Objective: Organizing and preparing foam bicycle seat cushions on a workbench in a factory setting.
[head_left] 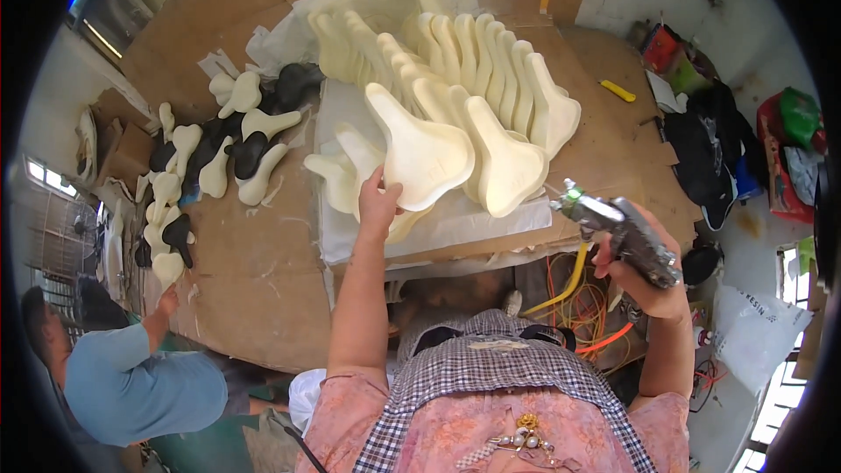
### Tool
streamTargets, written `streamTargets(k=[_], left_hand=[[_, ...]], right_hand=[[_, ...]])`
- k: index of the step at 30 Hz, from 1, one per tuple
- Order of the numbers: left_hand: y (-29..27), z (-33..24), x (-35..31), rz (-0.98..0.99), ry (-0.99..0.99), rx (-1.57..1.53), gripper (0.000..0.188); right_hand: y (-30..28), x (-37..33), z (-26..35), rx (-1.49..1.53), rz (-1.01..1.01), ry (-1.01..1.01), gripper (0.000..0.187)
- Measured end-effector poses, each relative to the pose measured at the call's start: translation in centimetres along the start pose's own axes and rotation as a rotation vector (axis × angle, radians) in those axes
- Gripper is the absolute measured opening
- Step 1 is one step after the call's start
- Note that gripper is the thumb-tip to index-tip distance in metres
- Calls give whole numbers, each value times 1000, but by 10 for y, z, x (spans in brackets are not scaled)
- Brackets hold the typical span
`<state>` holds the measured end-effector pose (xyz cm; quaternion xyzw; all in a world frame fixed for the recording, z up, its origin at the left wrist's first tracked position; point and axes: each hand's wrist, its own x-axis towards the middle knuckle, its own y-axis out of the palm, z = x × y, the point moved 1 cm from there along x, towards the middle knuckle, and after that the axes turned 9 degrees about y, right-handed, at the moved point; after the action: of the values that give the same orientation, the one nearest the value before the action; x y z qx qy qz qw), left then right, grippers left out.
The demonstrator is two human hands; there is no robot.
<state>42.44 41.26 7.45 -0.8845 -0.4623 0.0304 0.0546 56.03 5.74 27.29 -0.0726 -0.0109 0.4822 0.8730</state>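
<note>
My left hand (379, 201) grips the wide end of a cream foam bicycle saddle pad (425, 156), thumb on its upper face. The pad is tilted, its narrow nose pointing away from me. In my right hand (648, 267) is a spray gun (618, 232), its nozzle aimed left toward the pads. A yellow hose (574, 278) hangs below the gun. Beside the held pad another cream saddle pad (508, 162) leans on the stack. Behind them, rows of similar pads (491, 61) stand close together on a white sheet (517, 226).
On the left, a cardboard-covered table (254, 289) carries several cream and black saddle pieces (215, 171). A co-worker in a blue shirt (144, 385) reaches toward them. A yellow cutter (618, 91) lies at the right, near dark bags (714, 136). Orange hoses (604, 342) tangle below the table edge.
</note>
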Motion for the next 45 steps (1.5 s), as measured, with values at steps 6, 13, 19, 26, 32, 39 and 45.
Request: streamTargets(k=[6,13,19,26,32,39,45], left_hand=[[-4,1,0,28,-114,-208,49],[-35,2,15,-23,-59,-342,44],[-96,31,4,-338,129,-34,51],[-65,98,-10,-135,30,413,49],[-66,76,-20,-172,-108,42,31],[-128,42,-2,-356,18,-530,44],[-65,124,-27,9,-342,-52,58]], right_hand=[[-21,-23,-12,-261,110,29,55],[-4,-8,-15,35,52,59,60],[13,-8,-23,80,172,187,62],[56,32,-18,-56,178,224,53],[67,32,-4,-2,88,121,56],[61,21,-17,-111,180,345,58],[79,43,-24,-327,208,342,51]])
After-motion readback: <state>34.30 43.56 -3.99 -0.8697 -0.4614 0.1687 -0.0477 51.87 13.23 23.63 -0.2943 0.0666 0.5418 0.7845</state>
